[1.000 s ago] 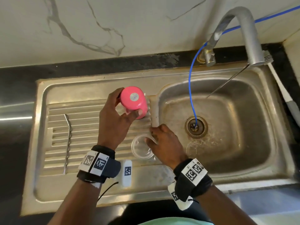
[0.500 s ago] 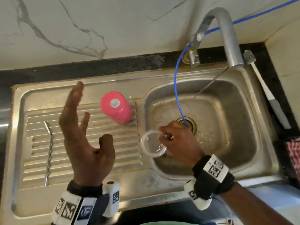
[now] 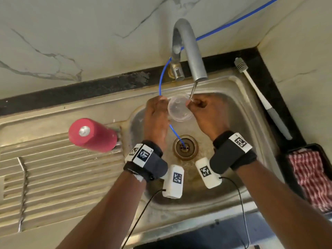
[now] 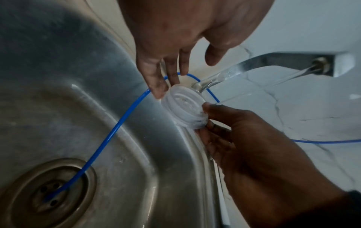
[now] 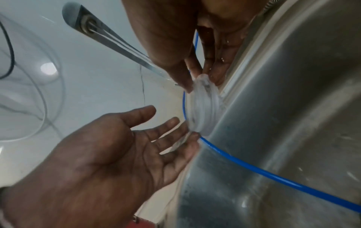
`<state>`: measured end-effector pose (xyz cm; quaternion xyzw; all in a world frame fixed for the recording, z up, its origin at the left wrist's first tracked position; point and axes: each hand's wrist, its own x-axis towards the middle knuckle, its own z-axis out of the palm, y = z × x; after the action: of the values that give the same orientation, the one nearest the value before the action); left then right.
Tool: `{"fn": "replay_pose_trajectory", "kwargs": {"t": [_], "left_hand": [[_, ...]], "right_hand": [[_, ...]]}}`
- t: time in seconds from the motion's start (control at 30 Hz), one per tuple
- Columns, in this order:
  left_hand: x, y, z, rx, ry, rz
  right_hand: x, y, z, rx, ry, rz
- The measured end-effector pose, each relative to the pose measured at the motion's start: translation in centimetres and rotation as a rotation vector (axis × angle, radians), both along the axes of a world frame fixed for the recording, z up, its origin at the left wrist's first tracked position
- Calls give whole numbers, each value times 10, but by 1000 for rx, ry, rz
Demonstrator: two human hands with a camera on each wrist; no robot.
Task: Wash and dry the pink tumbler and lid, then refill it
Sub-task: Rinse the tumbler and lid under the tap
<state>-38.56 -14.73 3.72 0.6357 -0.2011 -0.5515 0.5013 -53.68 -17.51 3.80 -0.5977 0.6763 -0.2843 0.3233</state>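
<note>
— Where's our lid (image 3: 179, 108)?
— Under the tap (image 3: 190, 56) stream, over the sink (image 3: 251, 133), flat face toward us. Right hand (image 3: 206, 114) pinches its right rim; left hand (image 3: 156, 115), fingers spread, touches the left.
— And the tumbler (image 3: 92, 134)?
— Upside down on the drainboard, well left. Blue tube (image 3: 162, 81) crosses behind.

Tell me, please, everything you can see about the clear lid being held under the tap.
The lid is a round, see-through plastic disc with stepped ridges around its side and a recessed middle. It is held over the sink basin, tilted on edge, just below the tap, whose thin stream of water lands at its upper rim. The right hand pinches one edge between thumb and fingers; the left hand touches the opposite edge with straight fingertips. It looks wet.
</note>
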Motion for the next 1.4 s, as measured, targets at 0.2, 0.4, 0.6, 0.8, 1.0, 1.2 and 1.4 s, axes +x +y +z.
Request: {"fn": "replay_pose_trajectory", "kwargs": {"t": [0.2,0.4,0.6,0.8,1.0,1.2,1.4], "left_hand": [[-6,-6,1,54,57,-68],[-32,-12,21,88,97,-35],[-44,-19,31,101,-39,-76],[-46,-25,37,68,-104,-98],[-44,-23,43,48,-151,-144],[-40,-20,48,189,-74,-199],[-36,-20,53,199,-75,-259]], "right_hand": [[0,8,3,122,-372,-122],[-4,12,1,124,-179,43],[-18,-6,20,100,7,186],[-12,6,20,93,-35,110],[-16,2,24,180,-25,166],[-20,-12,30,-56,272,290],[-16,-2,25,-84,147,199]]}}
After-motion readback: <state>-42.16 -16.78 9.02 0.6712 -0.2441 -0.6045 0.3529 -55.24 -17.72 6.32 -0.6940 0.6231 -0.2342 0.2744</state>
